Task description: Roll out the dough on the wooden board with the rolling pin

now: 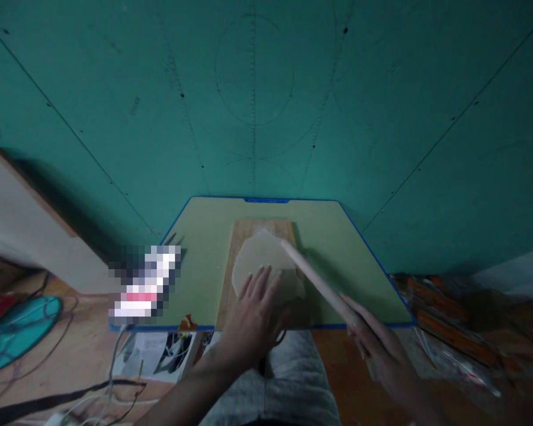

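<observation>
A flat, roughly round sheet of dough (260,251) lies on a wooden board (227,290). My left hand (255,313) rests with fingers spread on the near part of the dough. In my right hand (368,334) is a pale rolling pin (315,278), gripped at its near end. The pin slants up and left, its far tip at the dough's right edge; whether it touches the dough I cannot tell. Part of the dough's near side is hidden under my left hand.
The board sits on a light green table (346,248) with a blue rim. A blurred-out device (146,284) with a cable stands on the table's left. Behind rises a green wall (266,160). Below left is a white box (155,355) of odds and ends; cables trail over the floor.
</observation>
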`<state>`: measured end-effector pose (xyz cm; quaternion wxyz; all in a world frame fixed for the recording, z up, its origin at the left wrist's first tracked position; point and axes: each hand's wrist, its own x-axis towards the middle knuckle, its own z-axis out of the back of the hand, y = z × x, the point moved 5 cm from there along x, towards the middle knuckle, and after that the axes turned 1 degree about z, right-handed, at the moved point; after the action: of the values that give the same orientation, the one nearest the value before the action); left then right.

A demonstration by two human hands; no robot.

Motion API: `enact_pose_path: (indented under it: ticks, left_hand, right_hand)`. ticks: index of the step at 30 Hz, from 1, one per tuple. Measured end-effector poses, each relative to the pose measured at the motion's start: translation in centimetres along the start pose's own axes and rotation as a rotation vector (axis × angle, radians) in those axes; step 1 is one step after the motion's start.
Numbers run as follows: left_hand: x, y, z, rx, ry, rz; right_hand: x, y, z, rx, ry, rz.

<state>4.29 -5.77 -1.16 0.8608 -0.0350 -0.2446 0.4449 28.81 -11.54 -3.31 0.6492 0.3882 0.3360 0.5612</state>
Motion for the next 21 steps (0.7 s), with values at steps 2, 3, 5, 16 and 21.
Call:
enact_pose_path:
  ticks: [2, 3, 5, 16, 21]
  left_hand:
    - [-1.4, 1.7, 2.1, 0.015, -0.137, 0.084]
    - [-2.1, 2.4, 2.9, 0.028, -0.172, 0.092]
    - [-3.4, 3.0, 3.9, 0.037, -0.192, 0.057]
    - [-9.0, 0.1, 1.9, -0.336, 0.038, 0.298]
    - [-9.1, -0.5, 0.2, -0.507, 0.018, 0.412]
  right_hand:
    - [0.3, 0.9, 0.4, -0.006, 0.11, 0.015]
    - [0.6, 1.5, 0.4, -0.004, 0.172, 0.041]
    - [1.5, 2.6, -0.1, 0.022, 0.287, 0.111]
    - [11.0, 9.2, -7.9, -0.005, 0.131, 0.395]
    - [11.8, 10.7, -12.0, -0.16, 0.17, 0.632]
